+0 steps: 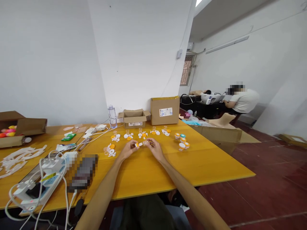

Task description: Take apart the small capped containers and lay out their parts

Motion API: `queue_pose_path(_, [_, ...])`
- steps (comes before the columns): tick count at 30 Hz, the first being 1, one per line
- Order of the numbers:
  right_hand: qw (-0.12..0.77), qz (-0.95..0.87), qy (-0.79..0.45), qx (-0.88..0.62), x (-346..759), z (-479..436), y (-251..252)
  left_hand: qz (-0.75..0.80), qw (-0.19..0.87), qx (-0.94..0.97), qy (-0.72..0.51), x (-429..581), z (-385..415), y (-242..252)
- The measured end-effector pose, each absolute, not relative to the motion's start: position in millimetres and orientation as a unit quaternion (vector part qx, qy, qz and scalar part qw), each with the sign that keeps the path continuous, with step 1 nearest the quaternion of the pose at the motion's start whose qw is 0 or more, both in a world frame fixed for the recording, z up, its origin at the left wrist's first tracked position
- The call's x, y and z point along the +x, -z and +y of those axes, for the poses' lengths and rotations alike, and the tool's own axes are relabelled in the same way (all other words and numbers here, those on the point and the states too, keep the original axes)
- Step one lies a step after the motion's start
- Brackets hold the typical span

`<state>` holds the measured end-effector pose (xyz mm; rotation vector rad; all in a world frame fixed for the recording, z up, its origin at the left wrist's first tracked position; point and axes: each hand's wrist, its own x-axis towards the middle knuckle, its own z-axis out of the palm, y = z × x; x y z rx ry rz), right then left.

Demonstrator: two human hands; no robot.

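My left hand (128, 150) is closed on a small orange and white piece (137, 145) over the middle of the yellow table. Close to it on the right, my right hand (154, 149) pinches a small clear cup (145, 143). A white bit shows between the two pieces; whether they touch is too small to tell. Beyond the hands lies a row of small groups, each with a clear cup and orange and white round parts (154, 132). Another group (111, 150) lies left of my left hand. Several capped jars (182, 146) stand together to the right, with orange, white and teal tops.
An open small carton (134, 122), a closed larger box (165, 111) and a clear bottle (112, 117) stand at the back. Power strips (51, 180) with cables and a dark blurred object (83, 172) lie left. A person (244, 99) sits far right.
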<state>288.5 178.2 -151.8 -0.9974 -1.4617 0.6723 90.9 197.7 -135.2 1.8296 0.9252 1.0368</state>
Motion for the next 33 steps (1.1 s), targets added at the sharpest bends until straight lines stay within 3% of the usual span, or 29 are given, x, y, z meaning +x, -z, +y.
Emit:
queue_pose_path(5, [0.551, -0.646, -0.167, -0.5, 293, 182, 161, 0.376, 0.434, 0.691, -0.44, 89, 205, 141])
queue_pose_path(18, [0.446, -0.694, -0.149, -0.546, 288, 218, 175, 0.391, 0.434, 0.684, -0.437, 93, 205, 146])
queue_pose_path(26, [0.471, -0.67, -0.179, -0.545, 285, 215, 170, 0.396, 0.42, 0.692, -0.434, 93, 206, 148])
queue_pose_path(33, [0.515, -0.698, -0.127, -0.481, 277, 186, 153, 0.383, 0.396, 0.717, -0.427, 93, 203, 146])
